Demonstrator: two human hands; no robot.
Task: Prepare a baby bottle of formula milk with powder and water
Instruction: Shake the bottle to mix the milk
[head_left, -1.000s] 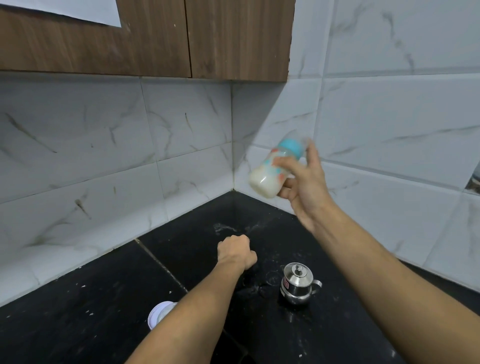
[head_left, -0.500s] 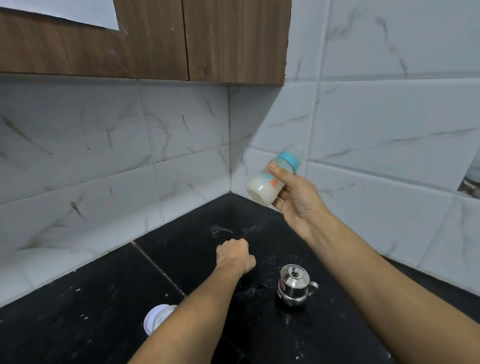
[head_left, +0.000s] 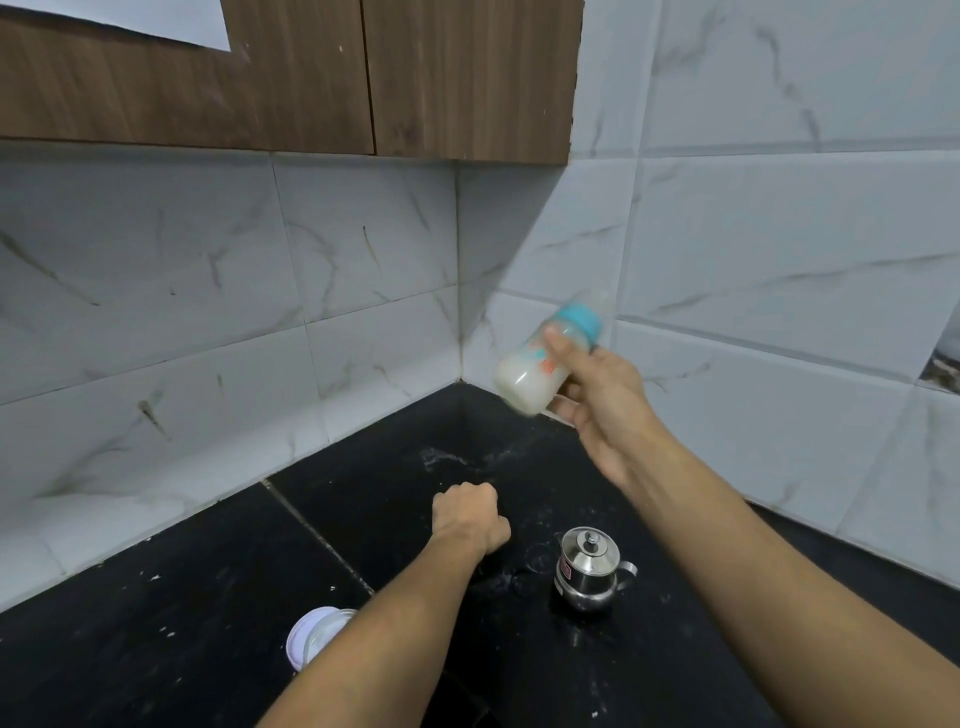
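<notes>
My right hand (head_left: 608, 410) is raised above the black counter (head_left: 208, 623) and grips the baby bottle (head_left: 545, 364). My thumb lies across its printed side and my fingers are curled round the far side. The bottle is tilted, with its base down towards my left and its teal collar (head_left: 579, 319) up and away from me. Its lower half is filled with milky white liquid. The bottle is blurred, so what sits above the collar is only a pale smear, perhaps a clear cap.

My left hand (head_left: 470, 514) is lower and nearer to me than the right, clenched into a fist with the knuckles facing away. Nothing shows in it, and I cannot tell whether it rests on the counter or hangs just above it.

Just to the right of my left fist, below my right forearm, a small steel pot (head_left: 592, 574) stands upright on the counter with its knobbed lid on. A wet smear and pale specks mark the counter between the fist and the pot. Beside my left forearm, on its left, a round white container (head_left: 317, 636) is partly hidden by the arm. Beyond both hands, the marble-patterned wall tiles (head_left: 363, 260) meet in a corner, with a wooden cabinet (head_left: 415, 78) above.
</notes>
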